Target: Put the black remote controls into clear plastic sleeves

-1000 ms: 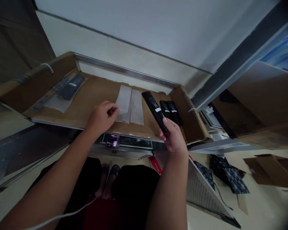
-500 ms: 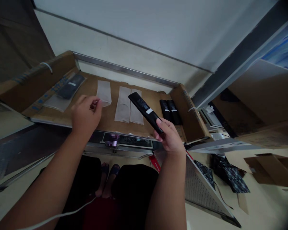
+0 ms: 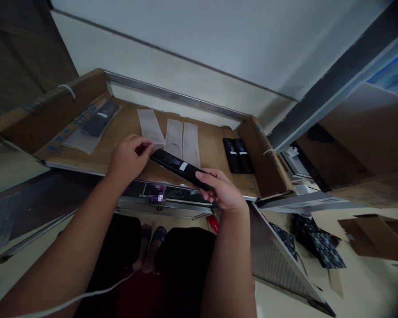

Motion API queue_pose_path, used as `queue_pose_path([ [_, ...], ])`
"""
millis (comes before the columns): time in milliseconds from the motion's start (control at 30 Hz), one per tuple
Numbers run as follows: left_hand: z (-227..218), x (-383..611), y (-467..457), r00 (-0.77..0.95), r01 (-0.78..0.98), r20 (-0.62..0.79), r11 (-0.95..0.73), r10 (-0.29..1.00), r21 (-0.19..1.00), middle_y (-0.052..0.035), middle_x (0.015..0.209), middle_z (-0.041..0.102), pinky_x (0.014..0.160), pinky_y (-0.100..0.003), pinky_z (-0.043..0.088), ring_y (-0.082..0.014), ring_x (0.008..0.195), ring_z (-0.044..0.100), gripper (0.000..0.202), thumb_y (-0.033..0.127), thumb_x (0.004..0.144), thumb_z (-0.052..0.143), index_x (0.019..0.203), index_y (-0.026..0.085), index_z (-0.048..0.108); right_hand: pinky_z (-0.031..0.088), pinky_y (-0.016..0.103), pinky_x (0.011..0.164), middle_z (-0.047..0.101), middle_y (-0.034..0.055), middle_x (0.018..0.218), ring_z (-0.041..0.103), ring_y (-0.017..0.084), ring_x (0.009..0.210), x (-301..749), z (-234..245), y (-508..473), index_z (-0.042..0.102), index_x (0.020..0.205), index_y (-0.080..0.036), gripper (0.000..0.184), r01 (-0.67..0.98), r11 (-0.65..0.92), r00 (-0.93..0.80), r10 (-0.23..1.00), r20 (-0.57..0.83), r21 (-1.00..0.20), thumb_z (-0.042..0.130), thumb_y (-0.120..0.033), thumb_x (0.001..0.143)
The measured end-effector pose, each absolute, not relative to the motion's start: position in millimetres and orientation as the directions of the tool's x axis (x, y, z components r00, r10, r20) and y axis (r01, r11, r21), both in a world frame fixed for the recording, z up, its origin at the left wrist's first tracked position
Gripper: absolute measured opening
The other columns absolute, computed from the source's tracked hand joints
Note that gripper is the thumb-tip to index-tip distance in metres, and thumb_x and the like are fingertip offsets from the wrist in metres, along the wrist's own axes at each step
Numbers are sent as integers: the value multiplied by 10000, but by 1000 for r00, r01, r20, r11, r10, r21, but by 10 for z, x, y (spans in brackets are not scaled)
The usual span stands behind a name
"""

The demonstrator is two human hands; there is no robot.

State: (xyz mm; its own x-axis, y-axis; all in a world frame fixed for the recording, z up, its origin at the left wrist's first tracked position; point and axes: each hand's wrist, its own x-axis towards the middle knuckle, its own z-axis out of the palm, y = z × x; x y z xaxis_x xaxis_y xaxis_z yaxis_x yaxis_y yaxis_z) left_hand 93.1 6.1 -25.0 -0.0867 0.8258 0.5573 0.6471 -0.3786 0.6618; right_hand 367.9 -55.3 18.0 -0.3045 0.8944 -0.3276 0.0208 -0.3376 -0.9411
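Note:
My right hand (image 3: 220,187) is closed round the lower end of a black remote control (image 3: 172,162), its white label facing up. The remote tilts toward the left, its far end close to the fingers of my left hand (image 3: 131,157). Those fingers pinch the near edge of a translucent plastic sleeve (image 3: 151,126), right by the remote's tip. Two more flat sleeves (image 3: 190,141) lie just to the right on the cardboard. At the left, a bagged remote (image 3: 99,120) rests in its sleeve. Two bare black remotes (image 3: 238,154) lie side by side at the right.
A cardboard tray (image 3: 215,132) with raised sides (image 3: 267,163) forms the work surface against a pale wall. Below its front edge is a metal shelf (image 3: 182,195). To the right stand a perforated panel (image 3: 278,260) and an open carton (image 3: 374,234) on the floor.
The remote in my right hand has swung down and left to the sleeve. My left hand has shifted right, pulling the sleeve's near edge with it.

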Motion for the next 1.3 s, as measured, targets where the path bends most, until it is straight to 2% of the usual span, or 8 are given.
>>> queue_pose_path([
  [367, -214, 932, 22, -88, 562, 536, -402, 840, 723, -48, 947, 719, 751, -313, 546, -198, 831, 667, 148, 321, 883, 667, 966, 241, 759, 222, 173, 317, 559, -39, 448, 394, 66, 336, 3531, 224, -521, 618, 769, -192, 434, 5, -313, -258, 917, -304, -950, 790, -590, 768],
  [567, -248, 909, 34, -94, 505, 524, -413, 846, 758, -43, 995, 733, 824, -308, 574, -189, 881, 685, 147, 307, 882, 682, 989, 237, 755, 230, 171, 316, 569, -40, 459, 407, 62, 337, 3513, 212, -497, 617, 758, -193, 432, 4, -304, -259, 920, -295, -953, 784, -591, 785],
  [833, -270, 919, 32, -87, 507, 533, -423, 841, 751, -43, 1004, 736, 838, -310, 577, -188, 891, 695, 155, 300, 880, 678, 1006, 237, 744, 358, 176, 364, 636, -13, 542, 489, 75, 391, 3454, 199, -479, 617, 749, -190, 442, -42, -304, -242, 927, -285, -952, 796, -593, 783],
  [1300, -260, 944, 30, -107, 521, 548, -423, 829, 741, -42, 958, 735, 794, -309, 578, -190, 849, 692, 147, 276, 863, 659, 978, 207, 721, 368, 178, 383, 660, -6, 556, 525, 83, 409, 3342, 149, -460, 603, 785, -186, 438, -38, -315, -318, 904, -287, -948, 782, -585, 803],
])
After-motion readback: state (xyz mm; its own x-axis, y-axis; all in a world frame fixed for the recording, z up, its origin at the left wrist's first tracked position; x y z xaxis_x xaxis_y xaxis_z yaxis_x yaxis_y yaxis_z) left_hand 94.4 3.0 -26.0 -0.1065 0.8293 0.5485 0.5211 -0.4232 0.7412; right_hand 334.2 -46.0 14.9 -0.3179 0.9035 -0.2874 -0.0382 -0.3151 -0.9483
